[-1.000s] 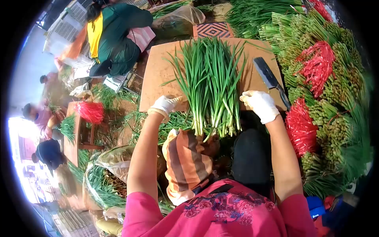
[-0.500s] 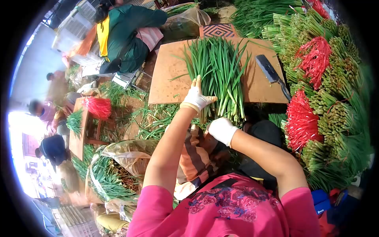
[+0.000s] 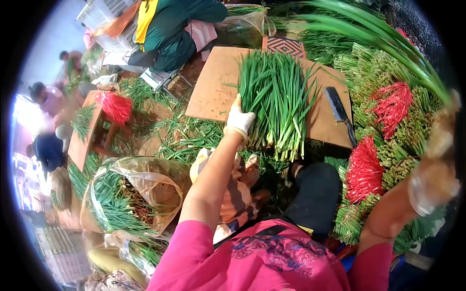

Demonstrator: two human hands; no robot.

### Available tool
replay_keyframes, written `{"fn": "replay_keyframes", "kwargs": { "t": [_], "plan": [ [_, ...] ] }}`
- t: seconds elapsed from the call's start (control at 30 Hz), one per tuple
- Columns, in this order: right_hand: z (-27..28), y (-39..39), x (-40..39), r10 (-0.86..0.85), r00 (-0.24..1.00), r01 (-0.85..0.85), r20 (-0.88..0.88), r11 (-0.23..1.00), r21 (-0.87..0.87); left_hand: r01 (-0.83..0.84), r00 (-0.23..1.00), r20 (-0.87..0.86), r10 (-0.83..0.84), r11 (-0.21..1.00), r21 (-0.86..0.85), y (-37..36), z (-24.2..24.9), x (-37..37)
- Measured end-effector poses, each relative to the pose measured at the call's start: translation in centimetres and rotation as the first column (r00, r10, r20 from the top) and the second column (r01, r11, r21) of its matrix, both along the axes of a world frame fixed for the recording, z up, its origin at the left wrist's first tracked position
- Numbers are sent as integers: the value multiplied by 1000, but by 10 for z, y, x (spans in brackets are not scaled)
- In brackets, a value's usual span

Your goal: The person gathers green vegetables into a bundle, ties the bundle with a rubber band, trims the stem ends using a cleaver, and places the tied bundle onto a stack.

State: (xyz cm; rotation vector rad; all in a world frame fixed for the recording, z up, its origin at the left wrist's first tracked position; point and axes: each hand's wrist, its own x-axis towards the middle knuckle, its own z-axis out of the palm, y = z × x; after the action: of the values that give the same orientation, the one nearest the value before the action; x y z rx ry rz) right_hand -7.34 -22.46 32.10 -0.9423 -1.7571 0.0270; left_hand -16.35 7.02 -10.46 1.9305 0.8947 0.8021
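Note:
A thick bunch of garlic chives (image 3: 276,97) lies on a wooden board, leaf tips away from me and pale stem ends overhanging the near edge. My left hand (image 3: 239,120), in a white glove, is closed against the bunch's lower left side; some of its fingers are hidden. At the far right edge, my right hand (image 3: 439,167) is raised and smeared by motion. Long garlic chive stalks (image 3: 412,63) run from it, arching up and left over the board's far right corner. On the board's right side lies a dark-bladed knife (image 3: 335,104).
Stacked bundles of green stems (image 3: 364,68) fill the right side, with red plastic ties (image 3: 364,169) on top. At lower left is a plastic bag (image 3: 145,179) of greens. A co-worker in a green top (image 3: 170,43) sits beyond the board (image 3: 208,87). Several other people are farther left.
My right hand has swung from the stem ends out to the far right, and long stalks now trail from it. My left hand has drawn in against the bunch's left side. The view has shifted.

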Motion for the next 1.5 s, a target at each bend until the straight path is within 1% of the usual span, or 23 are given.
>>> {"fn": "replay_keyframes", "kwargs": {
  "t": [0.03,0.13,0.2,0.23,0.27,0.3,0.4,0.47,0.57,0.67,0.73,0.8,0.83,0.87,0.93,1.0,1.07,1.1,1.2,1.27,1.33,1.4,1.5],
  "plan": [
    [-6,8,-8,-101,991,100,88,995,23,-89,989,-94,114,967,237,-3,2,-1],
    [-88,52,-28,-416,889,396,-192,908,-137,43,998,63,-9,833,-551,-1,44,-14],
    [-160,80,-12,-446,875,474,187,868,-147,122,981,191,-27,855,-504,12,12,-6],
    [-188,82,-10,-339,629,634,699,744,-210,133,983,176,-45,839,-527,6,31,-13],
    [-211,84,-17,-287,526,742,801,615,-267,144,985,163,-64,824,-548,4,43,-15],
    [-224,79,-14,-343,608,754,715,531,-386,142,986,148,-71,822,-552,6,40,-11],
    [-255,53,23,-508,484,870,713,194,-453,130,977,209,-34,875,-466,-3,34,6],
    [-264,57,16,-344,507,855,790,81,-513,95,989,-95,-112,982,-165,-18,59,8],
    [-301,86,-9,-473,532,845,702,357,-399,163,954,-243,-174,984,-66,-38,60,23],
    [-318,128,-48,-290,515,845,806,328,-422,250,918,-321,-233,968,12,-39,69,18],
    [-311,127,-51,-335,697,714,634,402,-573,282,899,-361,-249,958,43,-21,60,13],
    [-283,110,-36,-289,770,596,569,644,-480,234,963,-128,-236,972,-34,-7,58,5],
    [-268,104,-25,-448,848,494,283,476,-728,161,979,-104,-173,981,-109,-2,48,4],
    [-265,97,-2,-449,756,644,476,642,-417,149,982,-74,-174,952,-268,4,46,4],
    [-244,93,25,-704,704,511,99,405,-758,138,987,-28,-161,912,-386,2,54,2],
    [-256,90,62,-693,689,561,212,324,-762,94,995,-45,-92,994,55,-9,54,4],
    [-261,88,86,-514,582,778,630,126,-615,142,953,-291,-85,973,181,-31,93,3],
    [-252,94,88,-478,668,627,571,-52,-777,209,937,-329,-115,941,266,-43,99,6],
    [-296,92,76,-335,622,758,707,482,-439,427,867,-403,-292,852,302,-77,113,17],
    [-302,107,52,-438,781,624,445,534,-570,427,848,-451,-277,862,273,-84,109,22],
    [-295,114,55,-522,850,431,71,611,-664,272,962,-54,-267,932,239,-56,71,23],
    [-281,105,76,-638,627,93,-448,632,-770,195,961,217,-169,975,-108,-39,73,12],
    [-271,92,99,-766,615,251,-186,414,-875,295,874,479,-77,868,-398,-20,46,10]
  ]
}}
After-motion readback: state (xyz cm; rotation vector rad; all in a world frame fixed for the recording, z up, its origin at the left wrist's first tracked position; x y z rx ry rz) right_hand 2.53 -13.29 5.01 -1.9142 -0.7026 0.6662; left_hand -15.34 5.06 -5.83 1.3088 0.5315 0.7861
